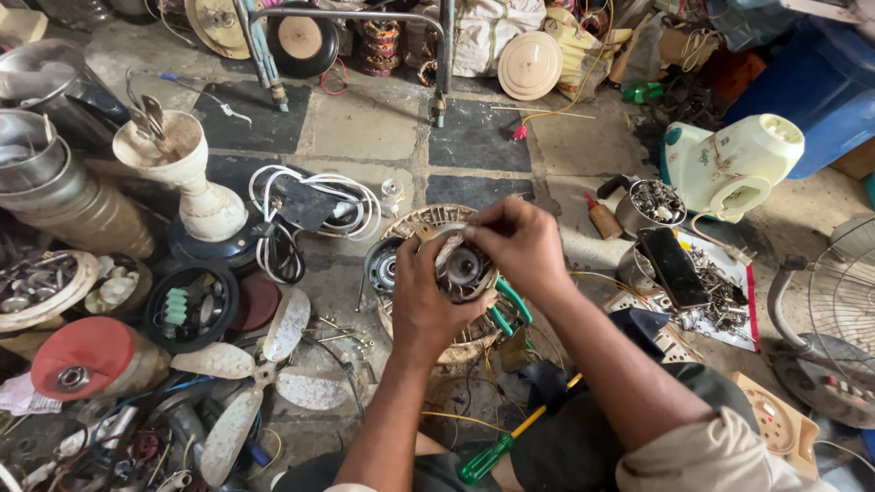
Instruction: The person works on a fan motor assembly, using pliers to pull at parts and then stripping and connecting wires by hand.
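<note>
Head view looks straight down at a cluttered workshop floor [383,128] of stone slabs. Both hands meet over a small round fan motor [463,267] with a metal centre, held above a woven round stand [474,339] at the middle of the picture. The left hand [428,301] wraps around the motor from below and the left, fingers closed on its casing. The right hand [519,241] comes in from above and the right, its fingertips pinched together on the motor's upper rim; what they pinch is too small to tell.

Just under the hands, green-handled pliers [506,308] lie against the stand, and a screwdriver with a green and yellow handle [497,448] rests near the person's knee. To the left lie a grey three-bladed fan propeller [260,374], a red round cover [82,351] and a coil of white cable [351,205] beside a cream pedestal base [196,182]. To the right, a dark phone [673,266] rests on a tray of screws [725,292], with a white fan housing [734,164] behind it and a wire fan guard [843,301] at the edge.
</note>
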